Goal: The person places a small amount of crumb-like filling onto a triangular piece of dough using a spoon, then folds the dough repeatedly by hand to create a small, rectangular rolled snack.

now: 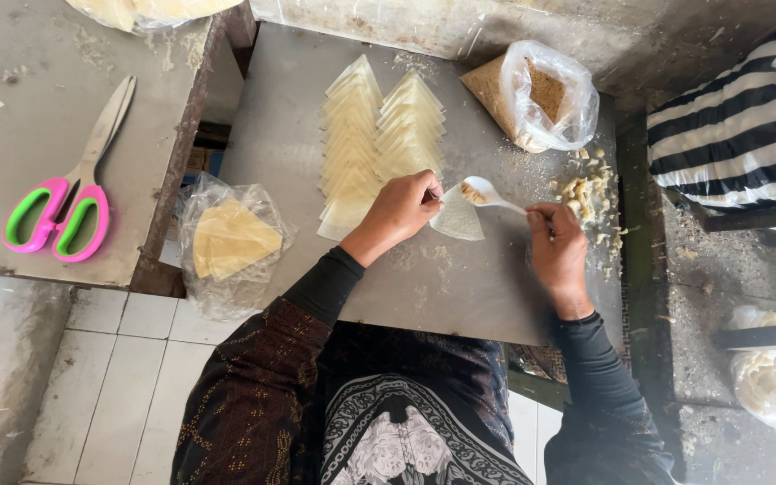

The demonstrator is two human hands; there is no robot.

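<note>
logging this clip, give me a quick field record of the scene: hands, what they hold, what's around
left hand: pinches a pale folded wrapper
right hand: holds a white spoon with filling over the wrapper
work surface: grey metal table
wrappers: two overlapping rows of triangles
bags: filling bag; bag of yellow sheets
loose bits: crumbled filling
side table: pink and green scissors

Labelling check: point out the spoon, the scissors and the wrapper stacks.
spoon (487, 191), head view, on the white bowl holding filling.
scissors (57, 218), head view, on the pink and green handles.
wrapper stacks (379, 135), head view, on the middle of the two overlapping rows.
</note>
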